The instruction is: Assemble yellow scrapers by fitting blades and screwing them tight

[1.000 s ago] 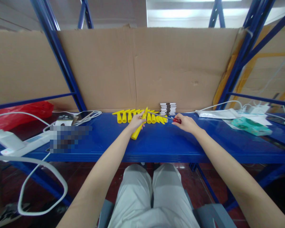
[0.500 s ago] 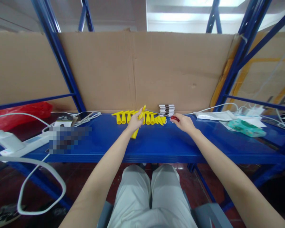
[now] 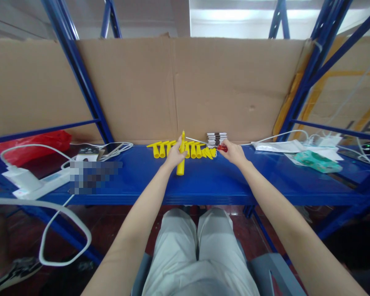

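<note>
My left hand (image 3: pixel 174 155) is closed around a yellow plastic piece (image 3: pixel 180 167), which stands upright with a thick tubular lower end and a narrow pointed top. My right hand (image 3: pixel 235 152) grips the red handle of a screwdriver (image 3: pixel 222 148). Its thin metal shaft slants left toward the upper part of the held yellow piece; whether the tip touches it I cannot tell. Behind my left hand lies a row of similar yellow pieces (image 3: pixel 156 152), partly covered by it. Small yellow parts (image 3: pixel 208 153) lie between my hands.
White sticks with dark bands (image 3: pixel 216 139) are stacked against the cardboard panel (image 3: pixel 234 90). On the blue shelf (image 3: pixel 216 181), a power strip (image 3: pixel 46 187) and cables lie left; white sheets and a green packet (image 3: pixel 318 162) lie right. Blue posts frame both sides.
The held yellow piece has turned from slanted to nearly upright. My right hand has shifted slightly left and up with the screwdriver. The whole view has tilted a little.
</note>
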The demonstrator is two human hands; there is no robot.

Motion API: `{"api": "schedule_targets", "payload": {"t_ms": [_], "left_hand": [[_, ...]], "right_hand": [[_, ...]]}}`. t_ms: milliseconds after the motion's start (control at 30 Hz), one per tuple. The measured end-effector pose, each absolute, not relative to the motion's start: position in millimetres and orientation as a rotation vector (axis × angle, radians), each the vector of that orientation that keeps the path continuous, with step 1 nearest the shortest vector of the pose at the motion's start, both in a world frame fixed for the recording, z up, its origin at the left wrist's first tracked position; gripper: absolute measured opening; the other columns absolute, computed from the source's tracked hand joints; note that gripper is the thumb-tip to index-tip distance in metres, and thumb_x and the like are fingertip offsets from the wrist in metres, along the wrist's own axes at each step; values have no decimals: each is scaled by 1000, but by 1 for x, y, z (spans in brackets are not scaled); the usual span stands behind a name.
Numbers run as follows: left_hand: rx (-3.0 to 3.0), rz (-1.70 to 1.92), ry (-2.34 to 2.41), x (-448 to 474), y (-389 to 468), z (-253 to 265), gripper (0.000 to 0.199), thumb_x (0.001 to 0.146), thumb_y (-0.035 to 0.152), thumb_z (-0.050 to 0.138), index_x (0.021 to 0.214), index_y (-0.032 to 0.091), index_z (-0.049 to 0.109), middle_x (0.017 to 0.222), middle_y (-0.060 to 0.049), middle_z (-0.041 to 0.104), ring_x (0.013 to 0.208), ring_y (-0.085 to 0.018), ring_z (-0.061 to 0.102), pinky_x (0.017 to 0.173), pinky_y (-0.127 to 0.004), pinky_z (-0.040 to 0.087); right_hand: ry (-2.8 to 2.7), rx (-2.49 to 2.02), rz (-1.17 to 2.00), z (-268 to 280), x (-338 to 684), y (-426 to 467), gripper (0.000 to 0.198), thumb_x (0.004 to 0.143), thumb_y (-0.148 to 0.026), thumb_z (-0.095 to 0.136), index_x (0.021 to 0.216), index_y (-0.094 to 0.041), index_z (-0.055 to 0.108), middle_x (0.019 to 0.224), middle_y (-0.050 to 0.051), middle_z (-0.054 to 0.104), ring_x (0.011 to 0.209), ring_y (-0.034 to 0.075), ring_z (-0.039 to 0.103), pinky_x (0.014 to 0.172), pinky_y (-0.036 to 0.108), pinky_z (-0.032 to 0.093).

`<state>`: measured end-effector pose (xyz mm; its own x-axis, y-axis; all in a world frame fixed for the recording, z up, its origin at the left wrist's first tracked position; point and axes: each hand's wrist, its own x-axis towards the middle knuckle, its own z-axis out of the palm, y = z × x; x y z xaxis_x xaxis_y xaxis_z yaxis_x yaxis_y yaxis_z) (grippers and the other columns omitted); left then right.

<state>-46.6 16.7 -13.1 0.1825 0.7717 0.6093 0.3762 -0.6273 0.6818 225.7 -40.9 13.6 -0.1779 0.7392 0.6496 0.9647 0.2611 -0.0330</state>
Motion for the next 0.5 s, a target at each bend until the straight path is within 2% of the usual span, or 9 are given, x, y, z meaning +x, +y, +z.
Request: {"api": "schedule_targets", "payload": {"t_ms": [200, 333, 500], "left_hand": [[2183, 1254, 1246, -45, 10, -15, 74, 68, 13, 61, 140, 14, 42, 119, -10, 65, 103, -24, 62, 96, -36, 45], [2163, 1207, 1223, -45, 12, -20, 72, 68, 13, 62, 138, 9, 44, 114, -11, 67, 102, -24, 63, 96, -36, 45], [2123, 1219, 1168, -45, 15, -23, 73, 68, 12, 62, 138, 9, 43, 115, -12, 66, 104, -24, 62, 96, -36, 45]], "right_hand": [[-2018, -1508, -519, -3, 235, -47, 13, 85, -30, 52, 93, -21, 56, 91, 7, 69, 80, 22, 62, 59, 26, 33], [-2034, -1495, -484, -5, 239, -50, 13, 85, -30, 52, 92, -21, 57, 90, 7, 69, 80, 21, 61, 60, 26, 35], [-2092, -1491, -397, -6, 240, -48, 15, 86, -34, 53, 90, -20, 59, 95, 7, 69, 82, 21, 61, 64, 27, 38]]}}
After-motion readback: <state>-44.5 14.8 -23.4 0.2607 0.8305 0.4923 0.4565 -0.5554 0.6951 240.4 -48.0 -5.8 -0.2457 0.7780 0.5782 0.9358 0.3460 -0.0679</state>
